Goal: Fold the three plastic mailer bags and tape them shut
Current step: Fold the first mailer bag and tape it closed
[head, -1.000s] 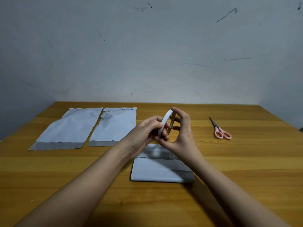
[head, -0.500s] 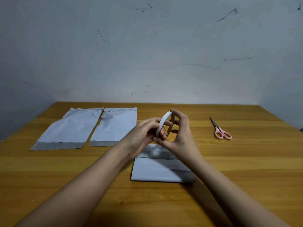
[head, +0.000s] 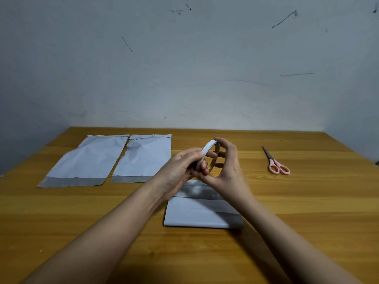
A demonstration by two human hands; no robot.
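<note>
Scuffed grey wall (head: 205, 68) rises behind a wooden table (head: 307, 201), and both forearms reach in over the near edge.

Above the middle of the table the two hands meet around a thin white tape roll (head: 207, 152), held up on edge and clear of the wood. The left hand (head: 180, 169) has its fingers curled over the roll's near-left rim, thumb side pressed to the outer face. The right hand (head: 227, 171) cups the roll from the other side: its fingers arch over the top and far rim, its thumb comes in below, and the fingertips of both hands touch at the roll's lower edge. Whether a loose end of tape is lifted there cannot be told; it is too small and hidden by fingers.

Directly below the hands lies the folded bag (head: 196, 214), flat on the table, a grey band across its upper part and another at its lower right corner; its top edge is hidden by the hands. Nothing shows inside it.

Farther left, two unfolded bags lie flat side by side, nearly touching: the middle bag (head: 143, 158) and the left bag (head: 86, 160), each with a grey strip along its near end.

Well to the right, apart from everything, pink-handled scissors (head: 275, 162) lie closed, blades pointing away.
</note>
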